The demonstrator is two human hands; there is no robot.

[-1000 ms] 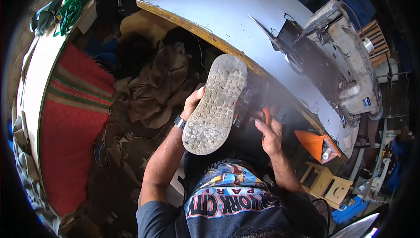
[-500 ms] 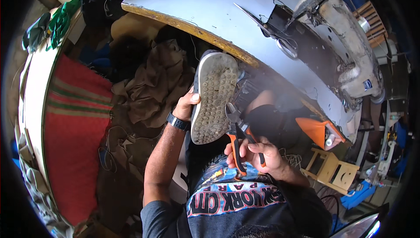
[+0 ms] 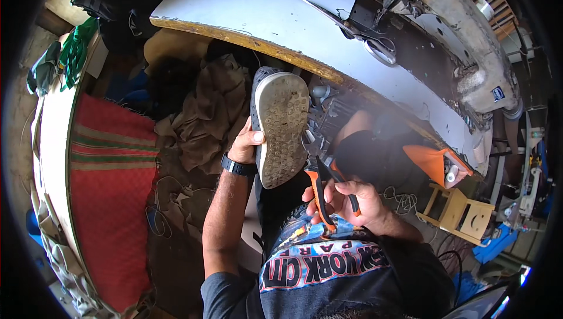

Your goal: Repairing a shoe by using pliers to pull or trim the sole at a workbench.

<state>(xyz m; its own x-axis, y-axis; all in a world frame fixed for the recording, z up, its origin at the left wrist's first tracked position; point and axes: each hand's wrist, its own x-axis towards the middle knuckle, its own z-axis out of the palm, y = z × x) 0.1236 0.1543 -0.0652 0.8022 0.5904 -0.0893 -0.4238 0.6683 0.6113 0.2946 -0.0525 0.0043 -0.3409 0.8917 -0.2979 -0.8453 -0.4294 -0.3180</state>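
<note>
My left hand (image 3: 244, 144) is closed round the side of a shoe (image 3: 282, 128), thumb against the edge of its sole. The shoe stands upright with its worn, studded grey sole facing me; a strip of its dark, perforated upper shows along the left. In my right hand (image 3: 359, 201) is a pair of pliers (image 3: 319, 193) with black and orange handles, held slightly spread. The metal jaws reach the right edge of the sole near its middle; whether they grip anything there I cannot tell.
A white-topped table (image 3: 252, 2) with a worn wooden edge lies ahead, bearing large scissors (image 3: 352, 28) and a sewing machine (image 3: 469, 37). Crumpled brown cloth (image 3: 214, 96) lies beneath. Red striped fabric (image 3: 111, 213) hangs at the left; a small wooden chair (image 3: 457, 213) stands at the right.
The shoe has turned slightly, showing more of its dark upper on the left. The pliers stay at the sole's right edge. The whole view has shifted a little.
</note>
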